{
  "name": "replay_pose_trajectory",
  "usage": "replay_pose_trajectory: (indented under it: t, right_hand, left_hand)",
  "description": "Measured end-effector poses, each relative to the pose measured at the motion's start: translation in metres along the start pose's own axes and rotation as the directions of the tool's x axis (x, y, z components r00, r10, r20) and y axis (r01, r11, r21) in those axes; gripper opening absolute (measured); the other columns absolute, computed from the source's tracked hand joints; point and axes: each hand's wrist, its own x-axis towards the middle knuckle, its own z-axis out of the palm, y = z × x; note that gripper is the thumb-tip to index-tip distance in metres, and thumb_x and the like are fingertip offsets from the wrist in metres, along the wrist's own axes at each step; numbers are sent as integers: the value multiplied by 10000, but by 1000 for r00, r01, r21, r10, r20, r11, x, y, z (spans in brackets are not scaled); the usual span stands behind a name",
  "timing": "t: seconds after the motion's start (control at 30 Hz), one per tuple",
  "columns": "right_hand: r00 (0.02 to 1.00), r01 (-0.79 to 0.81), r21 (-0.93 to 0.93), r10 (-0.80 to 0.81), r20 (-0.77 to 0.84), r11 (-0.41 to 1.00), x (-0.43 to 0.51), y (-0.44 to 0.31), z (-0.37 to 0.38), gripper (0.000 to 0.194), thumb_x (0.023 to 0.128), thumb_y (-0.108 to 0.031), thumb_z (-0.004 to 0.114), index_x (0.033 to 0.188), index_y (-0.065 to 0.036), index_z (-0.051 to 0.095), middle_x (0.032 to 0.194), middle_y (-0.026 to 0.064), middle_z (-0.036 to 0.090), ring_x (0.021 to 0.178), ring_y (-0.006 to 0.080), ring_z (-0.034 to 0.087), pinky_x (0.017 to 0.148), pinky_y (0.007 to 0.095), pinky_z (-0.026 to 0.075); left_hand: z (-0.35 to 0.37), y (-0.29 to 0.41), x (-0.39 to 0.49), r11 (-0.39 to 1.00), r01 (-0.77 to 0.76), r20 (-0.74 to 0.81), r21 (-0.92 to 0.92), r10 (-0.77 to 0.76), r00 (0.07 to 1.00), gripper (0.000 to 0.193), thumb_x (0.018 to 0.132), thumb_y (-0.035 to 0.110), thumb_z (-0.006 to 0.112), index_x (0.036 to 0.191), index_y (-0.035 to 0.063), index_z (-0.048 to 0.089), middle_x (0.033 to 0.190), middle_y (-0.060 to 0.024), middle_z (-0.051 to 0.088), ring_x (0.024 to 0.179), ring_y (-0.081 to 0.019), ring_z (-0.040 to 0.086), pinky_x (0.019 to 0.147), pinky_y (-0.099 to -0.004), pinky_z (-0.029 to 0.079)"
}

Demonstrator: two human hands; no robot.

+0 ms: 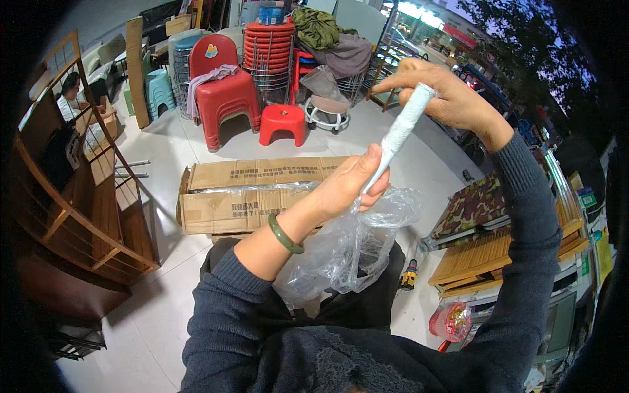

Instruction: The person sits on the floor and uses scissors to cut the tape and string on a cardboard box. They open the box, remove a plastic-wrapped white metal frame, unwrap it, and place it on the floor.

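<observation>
My left hand [351,184], with a green bangle [284,236] on its wrist, grips the lower part of a slim white wrapped roll [405,120]. The roll slants up to the right, and a clear film edge shows at its upper end. Right behind that end is my right hand [427,91], its fingers bent; whether it pinches anything is hidden. Below my left hand a crumpled clear plastic bag [351,250] hangs over my lap. Beyond my knees lies a long cardboard box [221,211] bearing printed writing, with clear plastic showing along its top gap.
Red plastic chairs [221,98], a small red stool [282,125] and stacked round stools [269,54] stand ahead. A yellow-black power drill [409,276] is on the floor at right, near a pink basket [449,322]. Wooden furniture [93,216] stands left; a person [73,100] sits beyond it.
</observation>
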Motion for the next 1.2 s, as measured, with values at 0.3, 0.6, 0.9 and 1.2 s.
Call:
replay_pose_trajectory:
  t: [0.3,0.6,0.9,1.2]
  right_hand:
    - [989,145,-20,-145,1,989,-2,-3,19,247,844,-253,645,837,-7,661,856,102,585,847,251,559,750,342,442]
    - [948,-181,49,188,-257,982,26,13,-104,253,914,-304,598,978,-72,673,852,30,632,720,111,580,670,222,473]
    - [963,-35,-43,22,-268,998,-1,-38,-37,248,940,-287,563,941,-49,635,825,4,585,781,90,548,725,229,445]
    - [901,-35,650,306,-309,760,-21,-17,74,313,924,-271,597,1075,3,614,872,3,602,771,90,516,724,248,445]
  left_hand:
    - [-14,5,-11,1000,-21,-49,-11,20,999,708,884,733,223,622,101,405,501,14,371,438,-85,342,424,-223,299]
    - [12,0,-9,998,-38,73,54,34,997,729,861,759,254,657,86,446,524,11,379,470,-90,388,459,-240,336]
    - [-19,-2,2,955,-263,-168,138,285,944,452,991,437,395,1189,41,488,741,-25,546,599,-73,492,556,-211,412]
    - [-7,8,18,944,-329,-336,18,316,887,304,997,347,431,1075,58,484,803,-19,527,611,-47,461,512,-192,386]
